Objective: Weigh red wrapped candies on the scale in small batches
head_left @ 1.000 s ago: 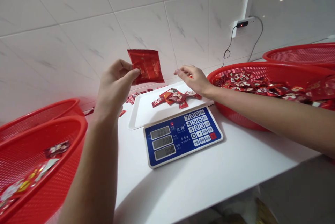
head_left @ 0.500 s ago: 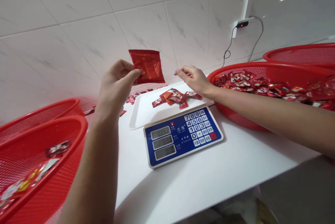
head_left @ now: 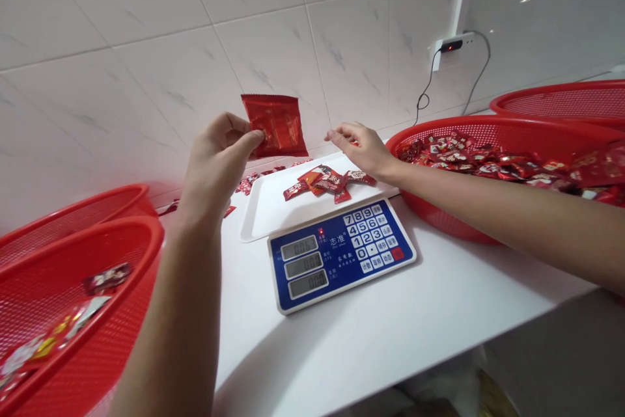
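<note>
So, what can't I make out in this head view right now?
All in the head view:
Right hand: its fingers hide most of a small reddish bit; can't tell what it is.
Left hand: the red packet covers any fingertips behind it.
Front left basket: cut off by the left edge.
Items below the table: cut off by the bottom edge, too dim to identify.

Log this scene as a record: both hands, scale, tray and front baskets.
Left hand: pinches a red packet, raised in the air
Right hand: by the right side of the tray; hold unclear
Scale: blue panel, top display apparently 0.063
Tray: white, bearing smaller packets
Right front basket: red, many wrapped packets inside
Left front basket: red, fewer packets showing
</note>
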Demonstrator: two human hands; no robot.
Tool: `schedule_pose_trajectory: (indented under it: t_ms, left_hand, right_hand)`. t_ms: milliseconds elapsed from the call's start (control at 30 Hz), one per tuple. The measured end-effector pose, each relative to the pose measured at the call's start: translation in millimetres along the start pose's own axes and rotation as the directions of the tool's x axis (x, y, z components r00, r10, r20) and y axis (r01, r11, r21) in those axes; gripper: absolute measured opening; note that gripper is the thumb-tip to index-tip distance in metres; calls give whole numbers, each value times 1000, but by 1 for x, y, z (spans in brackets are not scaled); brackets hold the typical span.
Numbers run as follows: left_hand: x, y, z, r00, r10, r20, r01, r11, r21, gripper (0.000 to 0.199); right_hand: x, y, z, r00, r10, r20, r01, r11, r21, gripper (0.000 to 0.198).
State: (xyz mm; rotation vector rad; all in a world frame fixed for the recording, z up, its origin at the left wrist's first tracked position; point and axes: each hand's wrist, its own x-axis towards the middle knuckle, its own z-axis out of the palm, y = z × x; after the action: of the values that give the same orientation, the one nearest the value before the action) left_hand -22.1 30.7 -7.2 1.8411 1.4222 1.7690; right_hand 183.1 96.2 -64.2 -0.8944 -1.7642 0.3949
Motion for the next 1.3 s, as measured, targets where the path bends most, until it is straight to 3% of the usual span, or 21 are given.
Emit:
schedule_pose_trajectory:
  t_ms: [200,367,467,533,633,733,833,933,1100,1300]
  left_hand:
    - [-5,3,1,998,4,56,-5,1000,27,11]
    - [-11,-1,17,986,-8,167,3,1000,26,13]
    - [-15,-2,29,963,-8,268,17,999,-30,16]
    - [-17,-3,34,937,15,349,-11,1000,-13,20]
    - [-14,-10,35,874,5,487,-137,962,235,49]
    - [-6,-28,37,801,-188,569,-125,876,465,93]
    - [-3,-47,48,715,-336,614,-66,841,537,104]
    - [-8,-53,65,677,-340,652,-105,833,544,111]
    - [-13,-40,89,638,-263,724,-201,850,486,107]
    - [-12,-31,105,560,-138,817,-341,860,379,67]
  right_hand:
    - [-1,1,-2,999,-39,31,37,997,73,37]
    - [2,-2,-2,998,-29,58,14,968,249,49]
    - [10,-11,-5,984,19,177,-97,892,441,38]
    - [17,-17,-12,978,88,190,-180,818,546,23]
    - [21,-16,-35,973,233,9,-196,799,569,21]
    - [14,-1,-61,935,290,-204,-163,863,478,31]
    - [2,18,-73,910,320,-264,-181,878,444,26]
    - [-3,29,-68,910,324,-257,-197,886,420,22]
    - [-5,31,-57,950,245,-195,-144,894,424,21]
    - [-10,29,-62,957,267,-111,-190,868,458,16]
